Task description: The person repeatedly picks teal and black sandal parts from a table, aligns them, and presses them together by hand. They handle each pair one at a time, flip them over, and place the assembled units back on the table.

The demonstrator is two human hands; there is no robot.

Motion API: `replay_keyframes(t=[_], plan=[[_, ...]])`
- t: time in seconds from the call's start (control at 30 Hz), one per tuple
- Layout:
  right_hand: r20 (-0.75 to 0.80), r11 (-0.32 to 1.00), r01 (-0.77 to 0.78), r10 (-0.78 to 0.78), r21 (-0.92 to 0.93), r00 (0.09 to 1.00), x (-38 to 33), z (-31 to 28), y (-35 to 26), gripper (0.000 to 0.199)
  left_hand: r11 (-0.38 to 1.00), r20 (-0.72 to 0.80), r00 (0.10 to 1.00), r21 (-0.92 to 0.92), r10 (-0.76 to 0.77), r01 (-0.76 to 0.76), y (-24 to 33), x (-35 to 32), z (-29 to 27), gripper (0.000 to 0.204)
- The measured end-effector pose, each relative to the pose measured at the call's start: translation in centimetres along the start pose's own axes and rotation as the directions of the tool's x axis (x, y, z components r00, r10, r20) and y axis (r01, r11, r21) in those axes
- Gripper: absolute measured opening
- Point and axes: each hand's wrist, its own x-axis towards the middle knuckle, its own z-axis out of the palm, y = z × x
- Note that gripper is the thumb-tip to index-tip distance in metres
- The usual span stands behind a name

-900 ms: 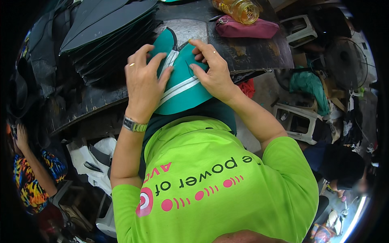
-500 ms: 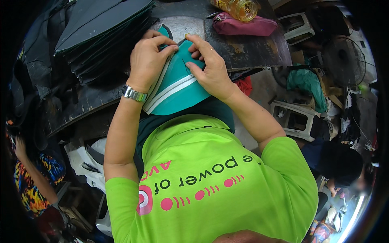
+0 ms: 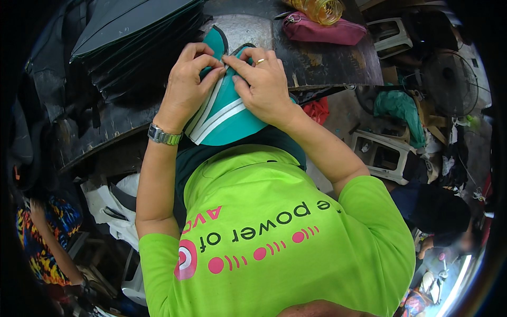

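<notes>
A teal fabric piece [image 3: 227, 129] with white stripes and dark edging lies over the table's near edge, its lower part close to my lap. My left hand [image 3: 185, 87] is closed in a pinch on the piece along its left white strip, thumb and fingers pressed together. Right beside it, my right hand [image 3: 266, 84] has its index fingertip and thumb on the same fabric, near the upper edge. The two sets of fingertips almost meet. A teal corner with a dark border sticks up beyond my left fingers. The fingers hide the exact spot they grip.
A tall stack of dark panels [image 3: 132, 31] stands on the table [image 3: 327, 68] at left. At the back right are a maroon pouch [image 3: 322, 33] and a yellowish clear jar [image 3: 328, 11]. Stools [image 3: 385, 153] and a fan [image 3: 449, 79] stand on the right; other people sit at both sides.
My right hand has moved left along the fabric, up to my left fingertips. My left hand has shifted slightly left, and more of the teal corner shows above it.
</notes>
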Motion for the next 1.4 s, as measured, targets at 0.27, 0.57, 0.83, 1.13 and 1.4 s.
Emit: replay_keyframes(t=[0.27,0.57,0.83,1.13,1.4], plan=[[0.029,0.993,0.112,-0.111,-0.04,0.993,-0.8,-0.6,-0.4,0.037,0.997,0.016,1.0,-0.075,-0.025,0.027,0.6,-1.3,-1.5,0.04],[-0.007,0.895,-0.249,0.27,0.371,0.963,-3.0,-6.3,2.3,0.066,0.996,0.069,0.994,-0.026,-0.081,0.082,0.5,-1.7,-1.8,0.035],[0.397,0.389,-0.548,0.405,0.74,0.824,-4.5,-7.4,2.8,0.081,0.996,-0.082,0.997,0.087,0.001,0.006,2.0,-2.0,-1.3,0.033],[0.085,0.853,-0.22,0.204,0.472,0.975,0.6,-4.2,4.9,0.081,0.976,-0.037,0.991,0.182,0.131,-0.122,3.7,-0.6,1.3,0.036],[-0.065,0.982,0.049,-0.038,0.18,0.997,-1.2,-3.7,5.1,0.056,0.971,-0.037,0.999,0.238,0.04,-0.03,3.1,-0.5,3.2,0.025]])
